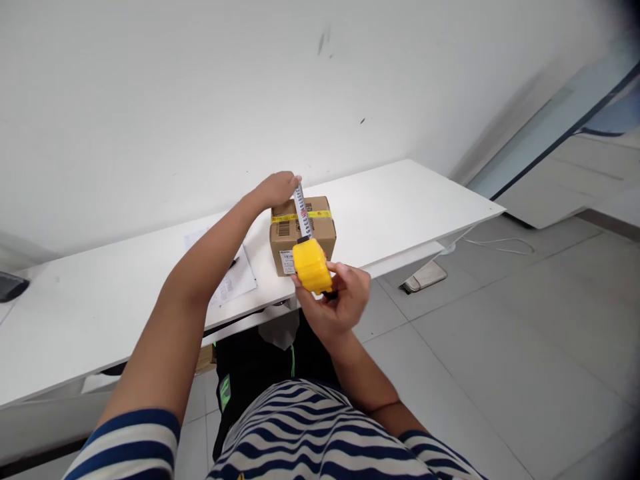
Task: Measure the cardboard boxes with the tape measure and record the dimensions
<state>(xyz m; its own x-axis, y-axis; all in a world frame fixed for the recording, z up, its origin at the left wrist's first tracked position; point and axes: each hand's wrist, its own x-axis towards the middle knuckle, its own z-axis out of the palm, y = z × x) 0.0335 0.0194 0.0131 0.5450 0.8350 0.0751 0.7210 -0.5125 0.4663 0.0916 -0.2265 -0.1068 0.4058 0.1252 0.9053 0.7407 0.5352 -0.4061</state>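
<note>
A cardboard box (324, 230) with yellow tape round it and a white label on its near side stands on the white desk. My right hand (345, 300) grips the yellow case of a tape measure (313, 265) just in front of the box. Its white blade runs out over the box top, away from me. At the far end, my left hand (279, 189) pinches the blade's tip between thumb and finger, beyond the box's back edge. The hook at the tip is hidden by my fingers.
Left of the box, papers (240, 280) with a dark pen lie on the white desk (410, 207), which stands against the wall. A dark object (13, 287) sits at the far left. Under the desk's right end, a flat pale object (425, 277) and a white cable (500, 247) are on the floor.
</note>
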